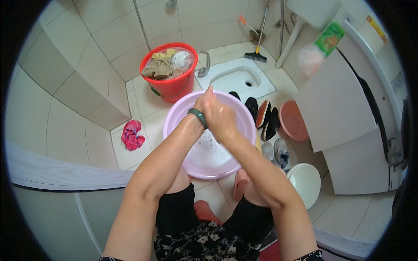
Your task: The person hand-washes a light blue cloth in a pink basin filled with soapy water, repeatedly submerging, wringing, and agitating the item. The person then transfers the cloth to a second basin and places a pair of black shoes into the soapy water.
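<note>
Over a lilac plastic basin (pixel 241 101), my left hand (pixel 199 103) and my right hand (pixel 220 118) are pressed together, both wet. A dark green bangle (pixel 198 116) circles my left wrist. My right hand's fingers wrap over the left, so whatever may lie between the palms is hidden. Below the hands, white suds and greyish water (pixel 207 146) cover the basin's bottom. The basin rests on the tiled floor in front of my knees.
Behind the basin stand a red bucket (pixel 174 89) of soaking clothes and a squat toilet (pixel 264 83). Shoes (pixel 271 125), a pink basin (pixel 294 120) and a white bucket (pixel 305 184) line the right, beside a white cabinet (pixel 339 107). Red cloth (pixel 132 137) lies left; a broom (pixel 256 56) leans behind.
</note>
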{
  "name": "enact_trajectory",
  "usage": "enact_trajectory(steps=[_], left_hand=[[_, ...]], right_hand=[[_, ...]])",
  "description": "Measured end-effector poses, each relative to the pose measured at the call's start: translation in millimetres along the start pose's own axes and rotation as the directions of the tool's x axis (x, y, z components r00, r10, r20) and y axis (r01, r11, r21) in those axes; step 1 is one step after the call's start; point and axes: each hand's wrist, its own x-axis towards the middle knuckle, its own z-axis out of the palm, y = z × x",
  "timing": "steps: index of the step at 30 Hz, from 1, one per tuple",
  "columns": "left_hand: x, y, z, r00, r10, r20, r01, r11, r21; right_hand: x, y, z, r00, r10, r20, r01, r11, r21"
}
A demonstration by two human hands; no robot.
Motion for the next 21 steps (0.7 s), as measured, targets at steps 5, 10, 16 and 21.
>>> enact_trajectory(steps=[5,10,16,21], left_hand=[[8,-26,17,0.999,0.018,-0.051,-0.012,0.993,0.116],[5,-4,-7,0.994,0.031,0.109,-0.028,0.999,-0.024],[0,-15,9,1.000,0.006,0.021,-0.008,0.997,0.076],[10,-5,2,1.000,0.008,-0.016,-0.007,0.999,0.034]], right_hand=[[10,58,-11,0.990,0.134,-0.039,-0.134,0.991,0.011],[7,17,6,0.990,0.061,0.126,-0.048,0.993,-0.108],[10,43,-6,0.964,0.263,-0.026,-0.260,0.962,0.084],[2,26,22,0.994,0.110,-0.006,-0.109,0.993,0.050]])
